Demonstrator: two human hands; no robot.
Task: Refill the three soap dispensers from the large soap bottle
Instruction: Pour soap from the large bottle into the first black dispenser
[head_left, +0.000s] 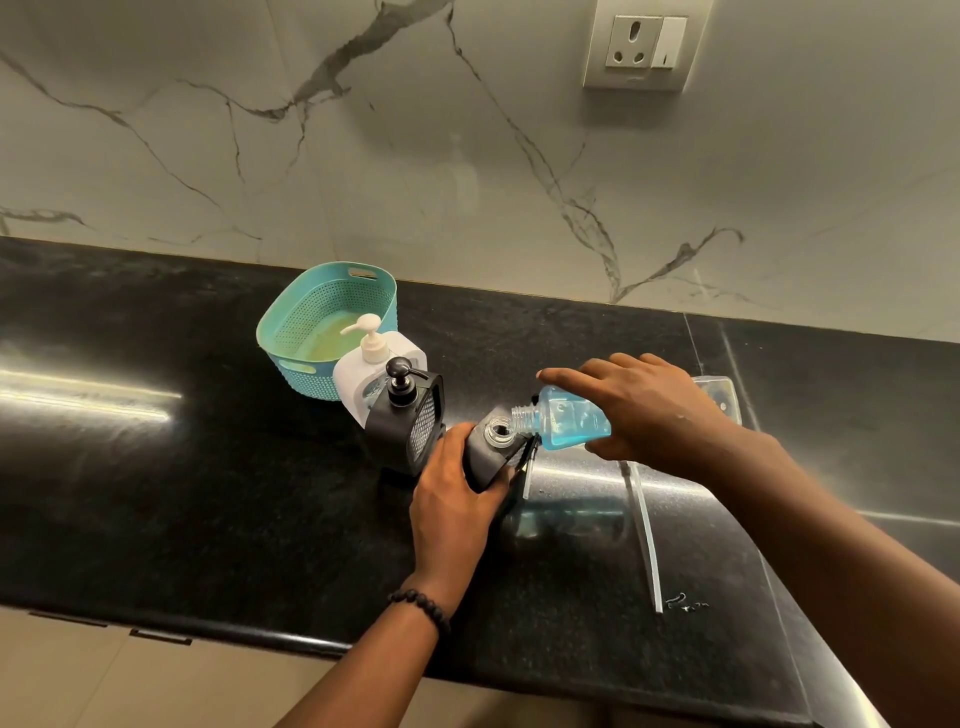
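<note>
Fingers of the right hand (644, 410) clamp a tilted soap bottle (569, 422); the left hand (457, 493) grips what seems a dispenser (491, 449) on the black counter (208, 493) below a marble wall (467, 156).

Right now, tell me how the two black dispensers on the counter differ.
The black dispenser with its pump on stands upright by itself, capped and untouched. The open black dispenser has no pump, its clear neck is exposed, it is tilted, and the left hand grips it while the right hand tips the bottle of blue soap toward its mouth. Both are dark and boxy.
</note>
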